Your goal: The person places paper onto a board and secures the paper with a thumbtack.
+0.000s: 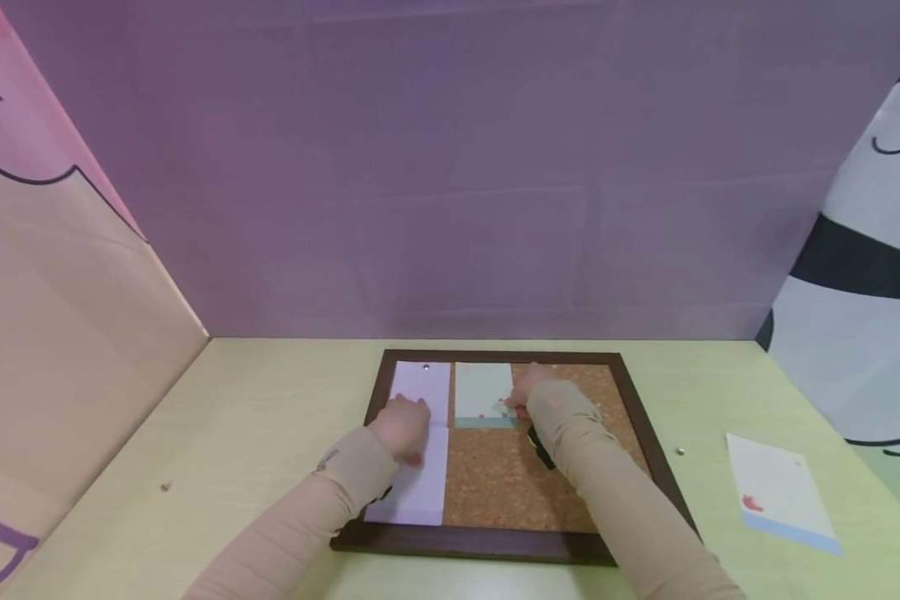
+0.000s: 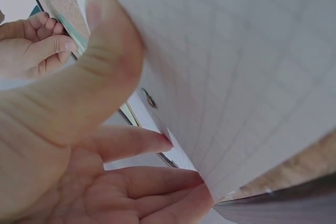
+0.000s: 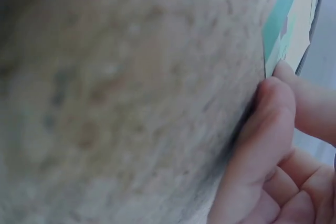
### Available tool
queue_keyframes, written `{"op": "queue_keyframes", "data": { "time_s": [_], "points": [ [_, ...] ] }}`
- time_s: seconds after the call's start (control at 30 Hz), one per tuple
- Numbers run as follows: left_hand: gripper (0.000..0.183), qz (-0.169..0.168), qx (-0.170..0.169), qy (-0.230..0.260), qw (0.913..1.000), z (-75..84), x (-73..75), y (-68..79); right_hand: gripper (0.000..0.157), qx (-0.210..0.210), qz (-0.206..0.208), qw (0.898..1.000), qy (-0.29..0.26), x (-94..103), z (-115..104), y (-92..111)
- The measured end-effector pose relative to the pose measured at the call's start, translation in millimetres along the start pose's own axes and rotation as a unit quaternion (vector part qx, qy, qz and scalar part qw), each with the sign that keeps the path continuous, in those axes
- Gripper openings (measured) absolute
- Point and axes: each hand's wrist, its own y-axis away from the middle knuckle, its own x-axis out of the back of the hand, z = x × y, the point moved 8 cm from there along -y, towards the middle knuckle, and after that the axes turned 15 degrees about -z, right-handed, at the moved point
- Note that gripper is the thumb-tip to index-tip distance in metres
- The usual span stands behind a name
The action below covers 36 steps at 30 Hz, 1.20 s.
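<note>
A cork board (image 1: 521, 487) with a dark brown frame lies on the table. Along its left side is pale lilac grid paper (image 1: 423, 387), with a pushpin (image 1: 426, 367) near its top edge. My left hand (image 1: 401, 427) rests on this paper, its thumb (image 2: 107, 45) against the sheet and the other fingers extended at its edge. Right of the paper lies a white card (image 1: 482, 387) with a green band along its bottom and small red prints. My right hand (image 1: 532, 385) pinches this card's right edge between thumb and index finger; the hand covers that part of the card.
Another white card (image 1: 780, 492), with a blue band and a red print, lies on the table right of the board. One loose pushpin (image 1: 679, 451) sits by the frame's right side, another (image 1: 165, 486) far left. A purple backdrop (image 1: 450, 208) stands behind the table.
</note>
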Motion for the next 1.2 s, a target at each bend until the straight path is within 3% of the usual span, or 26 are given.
{"op": "queue_keyframes", "data": {
  "time_s": [0.17,0.4,0.63,0.8,0.97,1.2],
  "points": [
    [0.067,-0.008,0.007,0.015,0.9998,-2.5,-0.7,-1.4,0.039,0.001,-0.006,1.0,0.029,-0.5,-0.5,-1.1],
    [0.077,-0.033,0.006,0.029,0.999,-10.1,-4.8,-3.2,0.039,-0.002,-0.011,1.0,0.015,-4.3,0.3,-12.8],
    [0.079,-0.047,-0.024,0.067,0.9964,-15.7,-7.3,-2.4,0.034,-0.017,-0.02,0.999,0.038,-7.6,0.0,-17.5],
    [0.07,-0.035,-0.057,0.075,0.9949,-18.2,-4.2,-2.7,0.028,-0.015,-0.024,0.999,0.029,-5.8,-6.7,-2.7],
    [0.041,-0.019,-0.074,0.088,0.9932,-21.7,-1.9,-6.0,0.034,-0.002,-0.022,0.997,0.068,-4.2,-14.5,8.1],
    [0.062,0.01,-0.059,0.142,0.988,-36.7,10.5,2.7,0.042,0.0,-0.025,0.998,0.05,-6.4,-12.0,-4.2]
  ]
}}
